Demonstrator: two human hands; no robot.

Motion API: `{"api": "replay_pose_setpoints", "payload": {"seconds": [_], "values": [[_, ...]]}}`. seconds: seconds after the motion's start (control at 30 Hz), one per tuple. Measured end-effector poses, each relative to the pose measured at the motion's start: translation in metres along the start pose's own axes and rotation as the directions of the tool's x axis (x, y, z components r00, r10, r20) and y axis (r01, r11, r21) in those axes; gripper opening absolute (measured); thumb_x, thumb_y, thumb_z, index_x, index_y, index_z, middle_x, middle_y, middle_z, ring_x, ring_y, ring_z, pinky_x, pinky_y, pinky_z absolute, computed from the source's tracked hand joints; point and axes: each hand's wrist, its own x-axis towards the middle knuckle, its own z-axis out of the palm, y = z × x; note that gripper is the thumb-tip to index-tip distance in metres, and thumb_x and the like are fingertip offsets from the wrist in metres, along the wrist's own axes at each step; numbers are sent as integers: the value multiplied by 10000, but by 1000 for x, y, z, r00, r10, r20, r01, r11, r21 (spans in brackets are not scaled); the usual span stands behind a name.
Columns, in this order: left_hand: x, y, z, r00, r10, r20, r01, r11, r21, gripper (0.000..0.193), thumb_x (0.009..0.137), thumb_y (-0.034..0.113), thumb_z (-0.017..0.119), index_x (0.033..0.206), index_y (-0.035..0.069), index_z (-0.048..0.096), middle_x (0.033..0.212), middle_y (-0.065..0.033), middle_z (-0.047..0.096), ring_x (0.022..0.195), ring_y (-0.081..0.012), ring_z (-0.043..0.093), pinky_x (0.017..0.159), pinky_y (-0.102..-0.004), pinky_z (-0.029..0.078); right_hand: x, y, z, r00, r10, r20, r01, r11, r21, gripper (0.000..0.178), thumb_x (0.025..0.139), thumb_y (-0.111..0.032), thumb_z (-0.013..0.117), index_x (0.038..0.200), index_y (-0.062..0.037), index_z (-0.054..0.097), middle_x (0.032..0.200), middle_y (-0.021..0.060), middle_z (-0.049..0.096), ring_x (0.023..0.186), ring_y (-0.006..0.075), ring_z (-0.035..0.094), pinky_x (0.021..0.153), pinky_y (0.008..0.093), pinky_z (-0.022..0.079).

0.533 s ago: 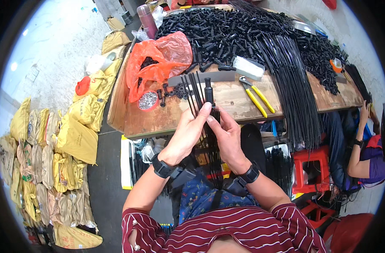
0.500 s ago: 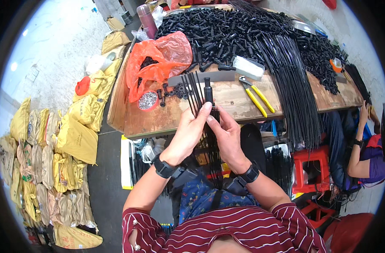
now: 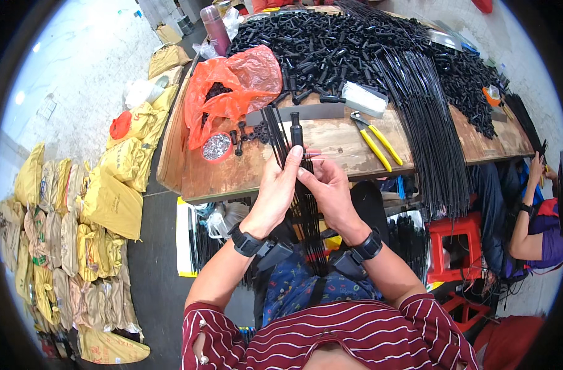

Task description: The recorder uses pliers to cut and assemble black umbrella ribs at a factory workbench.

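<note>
A bundle of thin black rods (image 3: pixel 309 231) runs up through my left hand (image 3: pixel 280 185), which is closed round it. The rods' upper ends fan out above the thumb. Beside them stands a black tubular fitting (image 3: pixel 296 131), upright in the same grip, its lower part hidden by my fingers. My right hand (image 3: pixel 332 191) is bent in close against the bundle, thumb pressed towards the rods. A thin pale strand (image 3: pixel 342 153) sticks out to the right by its curled fingers and seems held there; the fingertips are partly hidden.
Yellow-handled pliers (image 3: pixel 380 147), a white box (image 3: pixel 364 100), a red tub of small metal bits (image 3: pixel 216 147) and an orange bag (image 3: pixel 250 74) lie on the wooden table. Behind is a heap of black fittings (image 3: pixel 331 43); black rods (image 3: pixel 423 135) hang over the right edge. A co-worker's arm (image 3: pixel 528 216) is at right.
Both hands have shifted slightly left with the rods and fitting. The right index finger has lifted, and the pale strand shows more plainly. The co-worker's hand has moved a little.
</note>
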Motion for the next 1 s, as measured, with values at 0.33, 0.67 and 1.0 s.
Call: {"api": "replay_pose_setpoints", "payload": {"seconds": [0.33,0.67,1.0], "values": [[9,-4,-10,1000,6,10,-5,993,-117,391,999,336,419,1110,4,594,1062,-91,645,970,-140,585,887,-305,450,5,-7,-4,996,-59,60,78,919,-387,113,913,-78,568,920,32,592,731,-46,511,683,42,422,586,230,378],[8,-1,-6,991,86,-101,-106,970,-220,336,985,333,445,1079,24,537,1072,-144,631,1022,-219,608,899,-351,480,6,-7,13,967,-249,54,234,787,-571,67,880,-52,563,899,11,575,612,150,518,514,201,497,509,338,393],[11,11,-22,998,21,53,-5,960,-280,338,983,321,453,1115,24,545,1074,-146,635,1005,-203,611,885,-335,489,22,3,10,948,-264,177,314,864,-395,111,894,-31,522,975,39,549,745,169,578,656,162,546,617,326,429]]}}
